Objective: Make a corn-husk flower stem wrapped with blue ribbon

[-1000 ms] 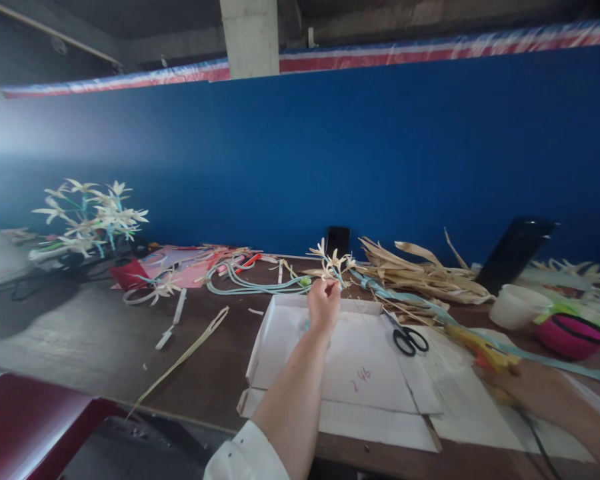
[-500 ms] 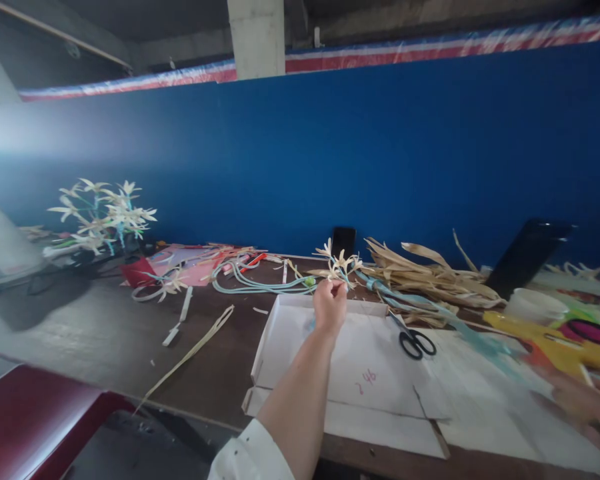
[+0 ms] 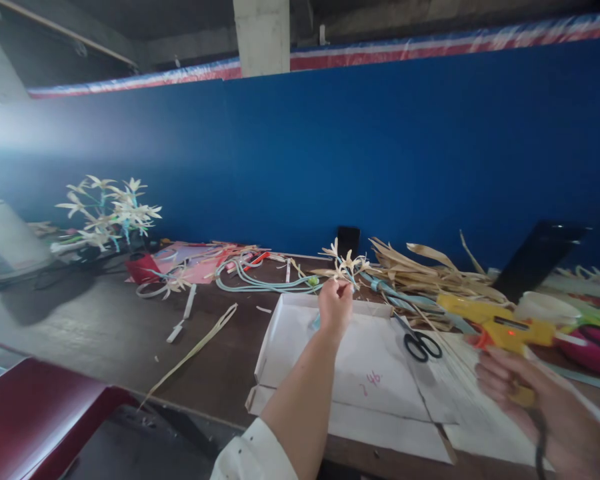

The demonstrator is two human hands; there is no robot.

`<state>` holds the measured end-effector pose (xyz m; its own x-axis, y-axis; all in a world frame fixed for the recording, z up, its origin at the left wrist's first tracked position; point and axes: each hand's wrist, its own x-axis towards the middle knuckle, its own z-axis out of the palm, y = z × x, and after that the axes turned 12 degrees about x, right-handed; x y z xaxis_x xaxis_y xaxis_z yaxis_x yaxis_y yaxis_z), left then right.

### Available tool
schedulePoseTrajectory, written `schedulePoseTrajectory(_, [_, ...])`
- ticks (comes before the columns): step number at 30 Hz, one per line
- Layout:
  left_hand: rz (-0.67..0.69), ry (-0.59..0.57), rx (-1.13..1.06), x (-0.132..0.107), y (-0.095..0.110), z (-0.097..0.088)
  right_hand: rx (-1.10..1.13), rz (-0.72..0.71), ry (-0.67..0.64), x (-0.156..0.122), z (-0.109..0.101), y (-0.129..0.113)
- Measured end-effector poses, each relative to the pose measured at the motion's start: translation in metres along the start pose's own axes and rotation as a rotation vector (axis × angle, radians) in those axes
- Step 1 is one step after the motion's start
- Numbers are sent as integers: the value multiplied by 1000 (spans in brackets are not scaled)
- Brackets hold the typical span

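Observation:
My left hand (image 3: 335, 308) is raised over the white cardboard box lid (image 3: 300, 347), its fingers pinched on the stem of a small cluster of pale straw flowers (image 3: 344, 266). A light blue wrapped stem trails from the cluster to the right. My right hand (image 3: 523, 393) is at the lower right, closed round the handle of a yellow glue gun (image 3: 495, 325) whose nozzle points left toward the flowers. The gun's cord hangs down from my right hand. Black scissors (image 3: 420, 344) lie on the paper between the two hands.
A heap of dried straw leaves (image 3: 430, 273) lies behind the box lid. Light blue cords (image 3: 260, 280) and pink paper (image 3: 190, 260) lie at the middle left. A finished flower bunch (image 3: 113, 210) stands far left. A white cup (image 3: 545, 308) and pink bowl (image 3: 593, 343) sit at the right.
My right hand has lifted the yellow glue gun off the table and carried it up and left toward the flowers. My left hand kept holding the flower cluster in nearly the same place.

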<state>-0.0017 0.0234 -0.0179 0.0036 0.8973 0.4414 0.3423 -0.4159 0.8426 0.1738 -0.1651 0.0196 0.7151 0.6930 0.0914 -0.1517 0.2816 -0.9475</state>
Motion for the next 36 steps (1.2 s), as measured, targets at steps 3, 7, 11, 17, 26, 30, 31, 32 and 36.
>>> schedulePoseTrajectory(3, [-3, -11, 10, 0, 1, 1, 144, 280, -173, -6, 19, 17])
schedulePoseTrajectory(7, [-27, -19, 15, 0, 2, 1, 107, 284, -284, -15, 43, 30])
schedulePoseTrajectory(11, [-2, -18, 18, 0, 1, 1, -87, 121, -268, -15, 63, 31])
schedulePoseTrajectory(17, [45, -15, -10, -2, -1, 1, -313, -26, -193, -12, 76, 34])
schedulePoseTrajectory(26, [15, -23, -42, -3, 2, -1, -462, -150, -189, -6, 75, 46])
schedulePoseTrajectory(30, [17, -8, -52, -3, 0, 1, -489, -152, -178, -5, 77, 46])
schedulePoseTrajectory(31, [17, -8, -53, -3, -1, 2, -491, -149, -178, -5, 77, 46])
schedulePoseTrajectory(32, [17, -10, -53, -3, -2, 2, -494, -145, -180, -5, 78, 45])
schedulePoseTrajectory(36, [5, -16, -56, -2, -2, 3, -531, -117, -179, -6, 79, 44])
